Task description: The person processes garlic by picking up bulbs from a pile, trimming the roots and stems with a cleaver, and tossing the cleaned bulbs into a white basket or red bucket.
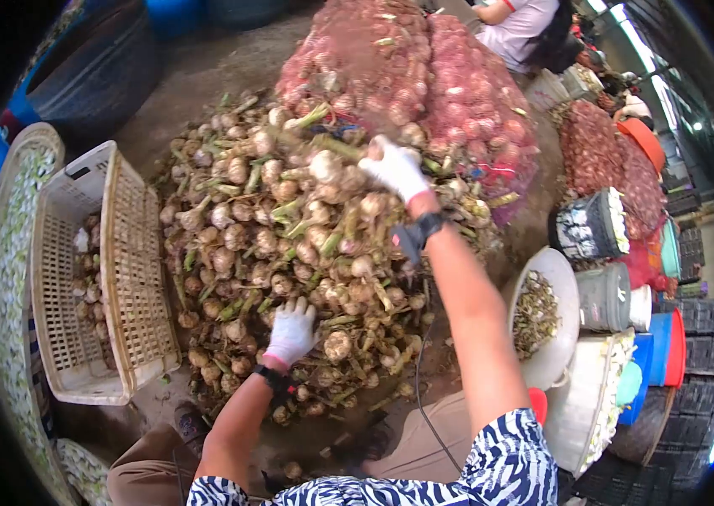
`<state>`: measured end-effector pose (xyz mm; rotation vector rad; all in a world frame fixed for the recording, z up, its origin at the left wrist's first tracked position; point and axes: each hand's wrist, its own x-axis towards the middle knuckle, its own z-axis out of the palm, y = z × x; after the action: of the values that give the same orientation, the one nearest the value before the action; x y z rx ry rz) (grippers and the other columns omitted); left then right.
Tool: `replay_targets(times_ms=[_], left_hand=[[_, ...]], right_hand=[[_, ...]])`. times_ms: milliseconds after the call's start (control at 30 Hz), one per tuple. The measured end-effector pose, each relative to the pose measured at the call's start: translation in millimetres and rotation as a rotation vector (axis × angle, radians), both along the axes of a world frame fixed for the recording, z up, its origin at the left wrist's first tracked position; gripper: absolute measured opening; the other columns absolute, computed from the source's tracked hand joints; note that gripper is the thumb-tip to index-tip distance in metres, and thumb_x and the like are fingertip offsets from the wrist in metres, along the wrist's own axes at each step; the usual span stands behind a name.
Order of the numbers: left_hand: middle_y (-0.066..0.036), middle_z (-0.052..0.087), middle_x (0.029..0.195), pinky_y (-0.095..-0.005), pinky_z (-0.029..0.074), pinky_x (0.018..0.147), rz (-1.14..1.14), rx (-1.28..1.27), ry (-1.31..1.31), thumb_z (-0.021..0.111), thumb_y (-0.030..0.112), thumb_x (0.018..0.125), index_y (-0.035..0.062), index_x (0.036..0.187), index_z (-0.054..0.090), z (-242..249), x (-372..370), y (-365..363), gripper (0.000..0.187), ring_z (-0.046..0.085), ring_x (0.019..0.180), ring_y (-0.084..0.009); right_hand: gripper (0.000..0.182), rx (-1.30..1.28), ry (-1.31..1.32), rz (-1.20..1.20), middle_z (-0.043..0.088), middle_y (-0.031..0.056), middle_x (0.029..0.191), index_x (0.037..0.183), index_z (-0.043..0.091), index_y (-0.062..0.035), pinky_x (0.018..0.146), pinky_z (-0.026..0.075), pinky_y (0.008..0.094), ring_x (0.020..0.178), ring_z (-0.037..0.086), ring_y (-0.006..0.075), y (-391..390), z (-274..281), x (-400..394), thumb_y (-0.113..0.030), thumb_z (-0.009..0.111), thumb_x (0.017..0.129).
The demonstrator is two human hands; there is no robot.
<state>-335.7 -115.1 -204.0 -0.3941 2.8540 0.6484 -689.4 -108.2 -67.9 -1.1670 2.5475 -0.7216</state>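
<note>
A large heap of garlic bulbs with stalks [230, 236] covers the floor in front of me. My left hand [292, 331], in a white glove, rests on the near part of the heap with its fingers spread over the bulbs. Farther up and to the right, my right hand [396, 171], also gloved in white, is at the far side of the heap by a garlic stalk [336, 147]. Blur hides how its fingers close and whether they hold that stalk. Behind the heap lie red net sacks of garlic [357, 63].
At the left stands a white plastic crate [142, 287] with some bulbs inside. A white basin [570, 295] of small pieces, a dark bucket [586, 226] and several tubs line the right side. Another person [515, 34] sits beyond the sacks.
</note>
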Motion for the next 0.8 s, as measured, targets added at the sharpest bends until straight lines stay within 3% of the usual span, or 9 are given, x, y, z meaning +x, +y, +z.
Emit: replay_targets(times_ms=[133,200,267,367,467,533,600,733,800], left_hand=[[-0.017,0.057,0.118,-0.0471,0.048,0.088,-0.016,-0.013,0.043,0.074,0.034,0.072,0.0056,0.105,0.064,7.4,34.3,-6.1,0.044,0.055,0.111,-0.0356],[-0.016,0.062,0.109,-0.0469,0.051,0.081,0.013,0.105,-0.047,0.077,0.033,0.069,0.0056,0.102,0.064,11.7,39.6,-21.6,0.045,0.060,0.101,-0.0348],[-0.017,0.063,0.107,-0.0439,0.052,0.078,0.136,0.029,0.330,0.078,0.024,0.070,0.0038,0.109,0.061,51.1,28.2,-40.5,0.048,0.062,0.097,-0.0358],[-0.017,0.059,0.120,-0.0452,0.050,0.088,0.084,-0.017,0.685,0.074,0.016,0.071,0.0030,0.115,0.058,90.5,-25.5,-59.3,0.049,0.059,0.106,-0.0357],[-0.019,0.055,0.122,-0.0444,0.047,0.095,-0.101,-0.007,0.759,0.074,0.018,0.074,0.0034,0.123,0.054,114.7,-95.6,-58.9,0.056,0.053,0.116,-0.0370],[-0.022,0.052,0.126,-0.0489,0.041,0.101,-0.050,-0.064,0.757,0.072,0.028,0.079,0.0004,0.130,0.049,104.5,-139.3,-57.3,0.063,0.049,0.121,-0.0397],[-0.026,0.049,0.133,-0.0566,0.037,0.103,-0.010,-0.027,0.466,0.071,0.040,0.080,0.0055,0.139,0.045,80.9,-169.6,-63.2,0.073,0.045,0.127,-0.0438],[-0.020,0.056,0.126,-0.0626,0.034,0.101,-0.127,0.021,0.210,0.075,0.046,0.072,0.0140,0.139,0.047,82.2,-178.0,-61.5,0.080,0.054,0.117,-0.0387],[-0.016,0.060,0.118,-0.0584,0.037,0.099,-0.129,-0.122,0.351,0.076,0.047,0.070,0.0139,0.138,0.048,67.0,-162.7,-59.3,0.080,0.057,0.114,-0.0339]], right_hand=[[0.048,0.263,0.211,0.086,0.069,0.0179,0.091,0.105,0.063,-0.0101,0.079,0.055,0.0454,0.087,0.069,0.0318,25.7,7.6,81.1,-0.049,0.064,0.078],[0.066,0.283,-0.009,0.155,0.069,0.0178,0.103,0.126,0.059,-0.0106,0.081,0.054,0.0420,0.090,0.068,0.0324,39.9,45.3,106.0,-0.057,0.063,0.080],[0.055,0.263,0.084,0.076,0.070,0.0165,0.103,0.118,0.064,-0.0101,0.083,0.053,0.0396,0.089,0.068,0.0298,66.2,82.9,110.1,-0.050,0.068,0.080],[0.048,-0.328,0.501,-0.415,0.068,0.0224,0.099,0.112,0.065,-0.0037,0.081,0.052,0.0437,0.089,0.067,0.0366,125.9,100.8,36.0,-0.043,0.068,0.083],[0.072,-0.167,0.231,-0.939,0.063,0.0259,0.121,0.124,0.058,0.0068,0.098,0.045,0.0416,0.113,0.060,0.0374,215.5,23.6,-90.7,-0.054,0.065,0.086],[0.078,-0.371,-0.375,-0.891,0.060,0.0217,0.129,0.130,0.054,0.0082,0.104,0.039,0.0382,0.121,0.055,0.0314,239.4,-44.8,-113.7,-0.056,0.064,0.087],[0.061,-0.453,-0.312,-0.721,0.061,0.0139,0.127,0.130,0.057,0.0028,0.101,0.040,0.0325,0.117,0.054,0.0202,199.5,-36.6,-81.6,-0.040,0.069,0.088],[0.059,-0.450,-0.401,-0.433,0.063,0.0087,0.120,0.132,0.055,0.0022,0.094,0.046,0.0290,0.108,0.059,0.0180,168.8,-33.1,-53.8,-0.025,0.075,0.083],[0.065,-0.501,-0.387,-0.400,0.064,0.0107,0.122,0.134,0.054,0.0028,0.097,0.045,0.0301,0.109,0.059,0.0181,145.7,-31.6,-9.9,-0.026,0.077,0.080]])
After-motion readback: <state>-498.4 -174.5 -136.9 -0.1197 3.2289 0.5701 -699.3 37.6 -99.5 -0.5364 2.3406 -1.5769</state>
